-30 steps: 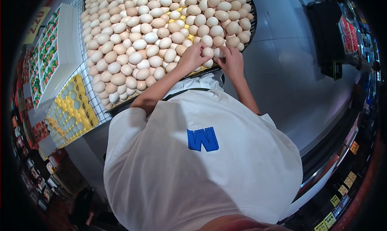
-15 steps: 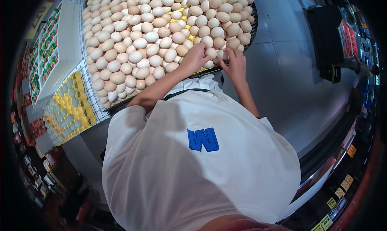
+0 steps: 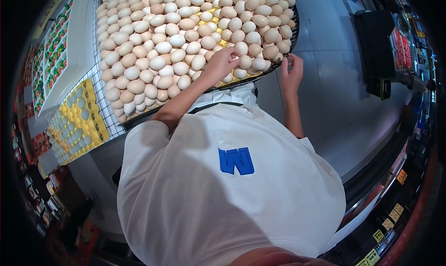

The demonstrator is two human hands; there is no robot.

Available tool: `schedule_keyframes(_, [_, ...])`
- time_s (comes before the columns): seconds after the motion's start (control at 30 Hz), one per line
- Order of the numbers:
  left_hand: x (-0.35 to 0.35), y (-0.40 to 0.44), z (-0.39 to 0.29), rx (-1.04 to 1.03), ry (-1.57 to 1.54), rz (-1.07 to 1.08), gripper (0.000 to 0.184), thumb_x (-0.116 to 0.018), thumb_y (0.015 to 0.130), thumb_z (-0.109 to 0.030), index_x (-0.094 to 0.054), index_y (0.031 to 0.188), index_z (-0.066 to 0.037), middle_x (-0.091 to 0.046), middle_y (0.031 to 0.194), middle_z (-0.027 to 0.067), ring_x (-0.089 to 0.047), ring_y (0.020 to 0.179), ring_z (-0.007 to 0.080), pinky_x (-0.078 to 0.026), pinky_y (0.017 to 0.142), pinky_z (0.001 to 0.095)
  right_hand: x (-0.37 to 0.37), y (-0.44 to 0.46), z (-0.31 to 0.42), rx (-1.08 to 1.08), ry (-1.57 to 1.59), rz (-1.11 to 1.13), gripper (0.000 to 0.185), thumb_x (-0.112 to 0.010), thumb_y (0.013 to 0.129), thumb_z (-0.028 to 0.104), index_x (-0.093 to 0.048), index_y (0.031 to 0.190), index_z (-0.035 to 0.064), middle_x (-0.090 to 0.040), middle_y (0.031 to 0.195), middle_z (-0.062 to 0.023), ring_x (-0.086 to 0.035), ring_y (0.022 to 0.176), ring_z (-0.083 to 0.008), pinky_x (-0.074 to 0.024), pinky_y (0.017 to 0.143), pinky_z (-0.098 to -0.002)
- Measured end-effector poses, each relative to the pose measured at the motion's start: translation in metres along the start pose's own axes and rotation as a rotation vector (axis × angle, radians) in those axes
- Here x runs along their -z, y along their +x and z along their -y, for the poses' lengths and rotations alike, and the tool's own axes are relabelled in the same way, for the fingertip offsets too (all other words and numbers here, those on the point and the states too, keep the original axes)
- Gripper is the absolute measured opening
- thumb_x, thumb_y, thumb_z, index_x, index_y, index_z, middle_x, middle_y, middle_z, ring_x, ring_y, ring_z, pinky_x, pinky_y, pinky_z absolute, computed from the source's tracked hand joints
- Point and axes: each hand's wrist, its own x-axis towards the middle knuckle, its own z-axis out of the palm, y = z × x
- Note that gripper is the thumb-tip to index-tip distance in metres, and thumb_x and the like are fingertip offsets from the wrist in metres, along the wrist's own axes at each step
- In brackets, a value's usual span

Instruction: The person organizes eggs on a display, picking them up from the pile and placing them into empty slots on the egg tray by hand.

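A wide heap of beige and pale brown eggs (image 3: 158, 47) fills a black-edged display in front of me. My left hand (image 3: 222, 65) is over the near side of the heap, its fingers apart and bent beside an egg (image 3: 245, 61); no egg shows clearly in its grasp. At the heap's right corner, my right hand (image 3: 292, 72) is just outside the black rim (image 3: 296, 31), thumb and fingers apart with nothing between them. Yellow egg tray (image 3: 226, 78) shows through gaps between the eggs near my left hand.
To the left, a yellow tray of pale bluish eggs (image 3: 79, 124) rests on a white wire grid (image 3: 103, 96). Beyond it stands a white box with red-and-green packs (image 3: 55, 57). Grey floor (image 3: 327, 80) lies to the right, with a black stand (image 3: 374, 43) farther off.
My right hand has moved right, away from the eggs to outside the rim. The left hand remains by the same eggs, its fingers slightly shifted left.
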Motion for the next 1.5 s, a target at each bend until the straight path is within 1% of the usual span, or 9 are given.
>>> schedule_keyframes(0.17, [0.032,-0.014,-0.001,0.06,-0.055,-0.036,0.02,-0.062,0.085,-0.01,-0.063,0.103,-0.001,-0.067,0.093,0.0087,-0.064,0.081,0.015,-0.052,0.073,0.0267,-0.016,0.024,-0.056,-0.364,0.235,-0.312,0.033,-0.049,0.095,0.022,-0.052,0.118,-0.0008,-0.056,0.11,-0.0146,-0.056,0.094,-0.0218,-0.0451,0.078,-0.0334])
schedule_keyframes(0.2, [0.039,-0.018,-0.003,0.059,-0.054,-0.041,0.02,-0.062,0.085,-0.01,-0.063,0.103,-0.001,-0.067,0.093,0.0087,-0.064,0.081,0.015,-0.052,0.073,0.0267,-0.019,0.026,-0.056,-0.359,0.238,-0.312,0.033,-0.049,0.095,0.022,-0.052,0.118,-0.0008,-0.056,0.11,-0.0146,-0.056,0.094,-0.0218,-0.0451,0.078,-0.0334])
schedule_keyframes(0.27, [0.054,-0.027,-0.005,0.079,-0.09,-0.084,0.02,-0.06,0.087,-0.009,-0.063,0.106,-0.002,-0.067,0.094,0.008,-0.063,0.084,0.0134,-0.051,0.075,0.0259,-0.027,0.03,-0.055,-0.731,0.578,-0.236,0.04,-0.043,0.098,0.029,-0.05,0.122,-0.0024,-0.055,0.117,-0.0151,-0.055,0.1,-0.022,-0.0451,0.083,-0.0356])
schedule_keyframes(0.37, [0.074,-0.041,-0.001,0.12,-0.118,-0.152,0.021,-0.058,0.088,-0.008,-0.062,0.107,-0.002,-0.067,0.094,0.0066,-0.062,0.085,0.0115,-0.05,0.075,0.0245,-0.042,0.026,-0.048,-0.86,0.655,-0.248,0.046,-0.037,0.099,0.033,-0.047,0.125,-0.003,-0.052,0.123,-0.0178,-0.052,0.109,-0.0262,-0.0422,0.091,-0.0383])
schedule_keyframes(0.5, [0.103,-0.059,0.002,0.168,-0.138,-0.255,0.02,-0.058,0.09,-0.009,-0.062,0.108,-0.001,-0.066,0.095,0.0052,-0.061,0.086,0.01,-0.05,0.074,0.0228,-0.066,0.015,-0.064,-0.678,0.508,-0.248,0.051,-0.037,0.099,0.033,-0.04,0.134,-0.0036,-0.046,0.133,-0.0183,-0.044,0.122,-0.0288,-0.0335,0.103,-0.0367])
schedule_keyframes(0.73, [0.114,-0.082,0.01,0.239,-0.224,-0.403,0.019,-0.058,0.092,-0.01,-0.062,0.106,0.002,-0.065,0.097,0.0056,-0.061,0.088,0.0093,-0.049,0.074,0.0218,-0.071,0.012,-0.045,-0.56,0.376,-0.304,0.047,-0.033,0.101,0.03,-0.042,0.129,-0.006,-0.047,0.129,-0.0235,-0.047,0.117,-0.0327,-0.0346,0.101,-0.0391])
schedule_keyframes(1.17, [0.113,-0.076,0.014,0.141,0.102,-0.497,0.019,-0.057,0.09,-0.011,-0.062,0.106,0.0,-0.065,0.098,0.0114,-0.064,0.083,0.0178,-0.052,0.072,0.0271,-0.075,0.011,-0.055,-0.488,0.344,-0.306,0.046,-0.032,0.101,0.028,-0.04,0.127,-0.0088,-0.047,0.125,-0.0257,-0.048,0.112,-0.0336,-0.0351,0.099,-0.0395])
schedule_keyframes(1.4, [0.162,-0.049,0.024,0.107,0.469,-0.592,0.019,-0.058,0.085,-0.012,-0.062,0.101,-0.001,-0.062,0.094,0.0155,-0.063,0.084,0.0283,-0.051,0.076,0.0394,-0.075,0.011,-0.056,-0.456,0.364,-0.308,0.045,-0.033,0.101,0.028,-0.041,0.126,-0.0086,-0.049,0.123,-0.0252,-0.049,0.111,-0.034,-0.0361,0.098,-0.0401])
schedule_keyframes(1.5, [0.194,-0.02,0.035,-0.045,0.916,-0.651,0.022,-0.06,0.082,-0.011,-0.062,0.101,-0.001,-0.061,0.097,0.0164,-0.06,0.09,0.03,-0.05,0.079,0.0398,-0.078,0.011,-0.06,-0.48,0.323,-0.317,0.045,-0.034,0.101,0.029,-0.042,0.126,-0.0079,-0.051,0.12,-0.0251,-0.05,0.109,-0.034,-0.0367,0.098,-0.0406])
